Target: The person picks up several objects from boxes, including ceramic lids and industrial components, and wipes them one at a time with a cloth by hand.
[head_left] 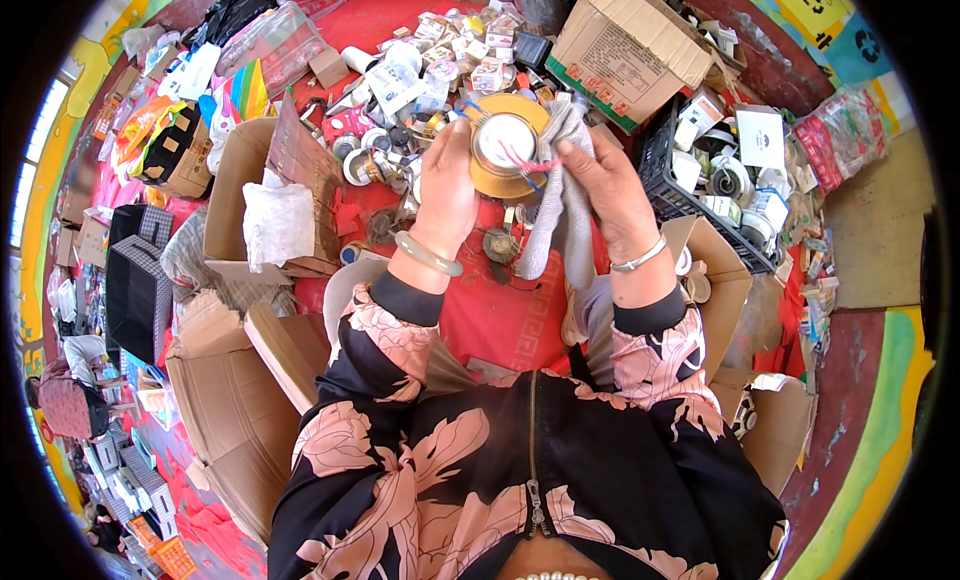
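Up in front of me is a round lamp fitting, seemingly a downlight (507,188), with a broad gold rim and a white middle. Thin pink and blue wires show on it. My left hand (447,185) grips its left edge, most fingers hidden behind the rim. A grey cloth (571,215) is pinched in my right hand (612,192) at the fitting's right edge, its ends hanging down. Whether those fingers also grip the rim, I cannot tell. Beyond my hands, a heap of small boxes and lamp parts (440,70) covers the red floor.
Open cardboard boxes stand at my left (235,380) and right (728,280). A black crate (665,185) of lamp parts sits to the right, near a large carton (630,55). Black bins (140,295) stand farther left, with a person (85,390) bending nearby.
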Tool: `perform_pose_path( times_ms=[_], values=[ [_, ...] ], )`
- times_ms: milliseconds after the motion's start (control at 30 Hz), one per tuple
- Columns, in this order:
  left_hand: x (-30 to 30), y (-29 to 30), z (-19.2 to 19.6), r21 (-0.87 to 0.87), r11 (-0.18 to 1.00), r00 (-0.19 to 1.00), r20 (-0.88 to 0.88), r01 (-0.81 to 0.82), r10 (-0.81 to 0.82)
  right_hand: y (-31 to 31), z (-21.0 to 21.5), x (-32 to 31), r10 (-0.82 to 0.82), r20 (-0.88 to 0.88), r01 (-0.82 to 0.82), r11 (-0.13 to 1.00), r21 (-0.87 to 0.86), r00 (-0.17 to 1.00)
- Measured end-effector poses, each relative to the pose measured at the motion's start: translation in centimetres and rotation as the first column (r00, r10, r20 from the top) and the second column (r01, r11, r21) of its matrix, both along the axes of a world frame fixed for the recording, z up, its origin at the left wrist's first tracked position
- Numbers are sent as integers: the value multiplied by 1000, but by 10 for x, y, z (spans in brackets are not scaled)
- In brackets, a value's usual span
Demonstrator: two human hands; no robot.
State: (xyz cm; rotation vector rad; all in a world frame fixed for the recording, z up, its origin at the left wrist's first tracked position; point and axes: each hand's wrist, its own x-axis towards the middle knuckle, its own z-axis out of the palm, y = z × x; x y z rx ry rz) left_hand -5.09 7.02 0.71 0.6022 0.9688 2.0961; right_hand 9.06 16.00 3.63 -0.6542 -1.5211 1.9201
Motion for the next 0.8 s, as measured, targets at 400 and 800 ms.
perform_pose_path(
  times_ms=[400,800],
  values=[
    [-3,-13,7,-129,992,584,-805,6,-108,18,-4,14,-15,147,-44,920,390,989],
    [-5,-14,-1,-329,912,504,-760,246,-411,20,4,20,255,248,-335,866,372,935]
  ],
)
